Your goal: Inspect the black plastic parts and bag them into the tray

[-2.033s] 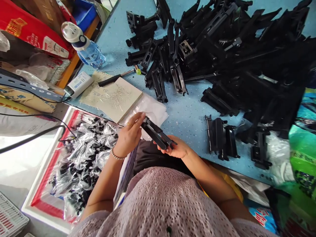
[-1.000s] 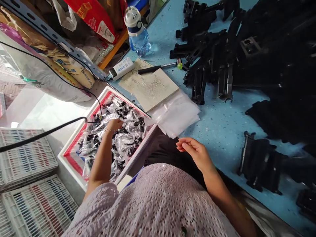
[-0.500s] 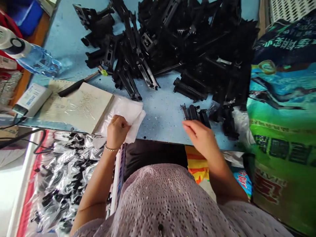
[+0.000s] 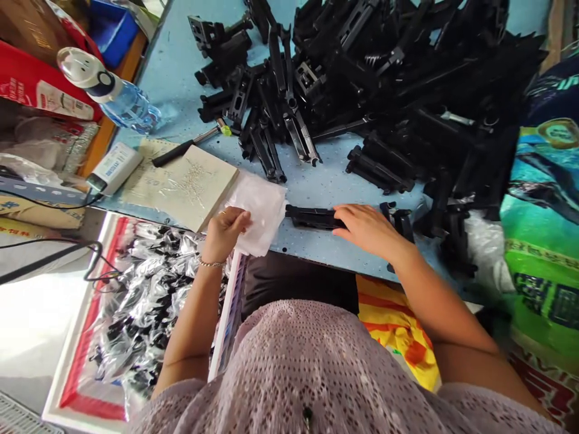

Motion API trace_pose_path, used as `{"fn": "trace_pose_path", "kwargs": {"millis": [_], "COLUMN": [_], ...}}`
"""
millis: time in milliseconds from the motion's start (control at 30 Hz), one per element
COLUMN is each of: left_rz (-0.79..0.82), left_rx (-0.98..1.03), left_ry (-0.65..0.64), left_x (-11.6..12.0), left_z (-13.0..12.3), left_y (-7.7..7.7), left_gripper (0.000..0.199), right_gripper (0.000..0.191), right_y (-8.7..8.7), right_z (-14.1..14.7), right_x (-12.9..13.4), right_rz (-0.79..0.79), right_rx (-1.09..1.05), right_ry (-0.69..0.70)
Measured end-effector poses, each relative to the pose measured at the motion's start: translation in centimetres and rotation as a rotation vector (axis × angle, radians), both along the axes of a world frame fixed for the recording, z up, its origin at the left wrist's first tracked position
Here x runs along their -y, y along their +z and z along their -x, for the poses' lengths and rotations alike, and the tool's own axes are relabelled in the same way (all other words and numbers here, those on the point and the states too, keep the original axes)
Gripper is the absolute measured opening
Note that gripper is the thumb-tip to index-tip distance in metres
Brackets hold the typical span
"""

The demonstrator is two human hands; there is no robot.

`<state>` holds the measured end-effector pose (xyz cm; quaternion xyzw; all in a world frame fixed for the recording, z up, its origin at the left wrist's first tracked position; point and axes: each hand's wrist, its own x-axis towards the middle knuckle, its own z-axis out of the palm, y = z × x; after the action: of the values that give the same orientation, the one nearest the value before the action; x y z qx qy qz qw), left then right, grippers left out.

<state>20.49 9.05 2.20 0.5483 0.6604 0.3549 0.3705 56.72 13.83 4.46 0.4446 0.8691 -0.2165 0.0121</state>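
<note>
With thumb and fingers pinched together, my left hand (image 4: 225, 232) holds the edge of a thin clear plastic bag (image 4: 262, 208) over the table's front edge. My right hand (image 4: 368, 229) is closed on one end of a long black part (image 4: 312, 217), whose other end points left at the bag, close to its edge. Just right of that hand lie a few more black parts (image 4: 398, 220). Beyond both hands a large heap of similar black metal parts (image 4: 353, 78) covers the back of the blue table (image 4: 312, 187).
At the left are a cardboard pad (image 4: 203, 187), a black-handled tool (image 4: 174, 154), a white box (image 4: 115, 169) with a cable and a water bottle (image 4: 122, 99). Below stands a crate (image 4: 113, 411) of bagged parts. A green sack (image 4: 543, 241) borders the right side.
My right hand has moved left, bringing a black part from the small group on the right toward the bag. The bag looks more spread out at my left hand. The camera view has shifted.
</note>
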Motion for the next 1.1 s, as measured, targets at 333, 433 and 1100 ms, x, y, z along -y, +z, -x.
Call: {"fn": "trace_pose_path", "kwargs": {"millis": [333, 433, 1100], "left_rz": [-0.148, -0.123, -0.159], "left_rx": [-0.370, -0.446, -0.475], "left_ry": [-0.212, -0.156, -0.145], "left_x": [0.0, -1.9, -0.7], "left_z": [-3.3, -4.5, -0.2], "left_y": [0.9, -0.6, 0.4], "left_gripper": [0.018, 0.008, 0.039], "right_gripper": [0.059, 0.047, 0.038], "right_y": [-3.7, -3.8, -0.5], "right_z": [0.9, 1.8, 7.2], "right_x": [2.7, 3.4, 3.2], "right_rz": [0.573, 0.855, 0.281], "right_rx": [-0.761, -1.075, -0.454], "right_ry": [-0.678, -0.768, -0.373]}}
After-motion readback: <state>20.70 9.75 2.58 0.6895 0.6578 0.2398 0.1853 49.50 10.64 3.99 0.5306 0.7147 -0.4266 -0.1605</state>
